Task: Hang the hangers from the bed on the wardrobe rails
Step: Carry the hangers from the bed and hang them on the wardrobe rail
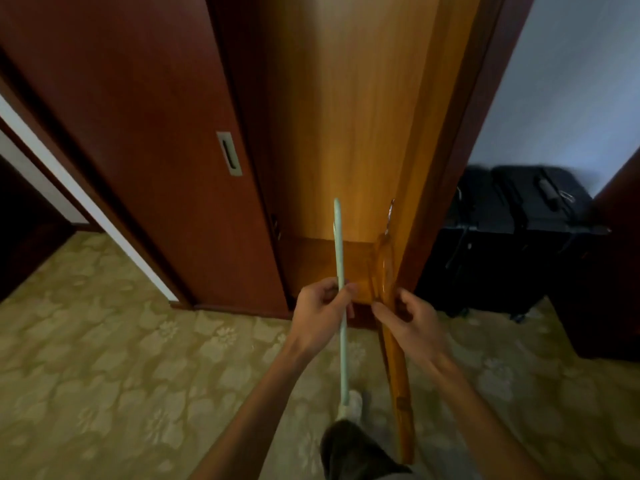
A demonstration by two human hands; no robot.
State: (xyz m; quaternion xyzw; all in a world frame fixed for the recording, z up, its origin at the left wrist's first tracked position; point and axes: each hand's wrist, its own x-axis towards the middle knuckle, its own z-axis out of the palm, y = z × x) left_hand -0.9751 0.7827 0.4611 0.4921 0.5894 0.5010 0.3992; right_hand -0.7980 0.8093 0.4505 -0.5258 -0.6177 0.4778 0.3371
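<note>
A pale green hanger is pinched edge-on by the left hand; a wooden hanger is gripped by the right hand, both before the open wardrobe. No rail is seen. Hooks could be snagged on the door frame or fumbled through so light a grip.

Pale green hanger, seen edge-on, upright before the open wardrobe. Wooden hanger just right, edge-on too.
</note>
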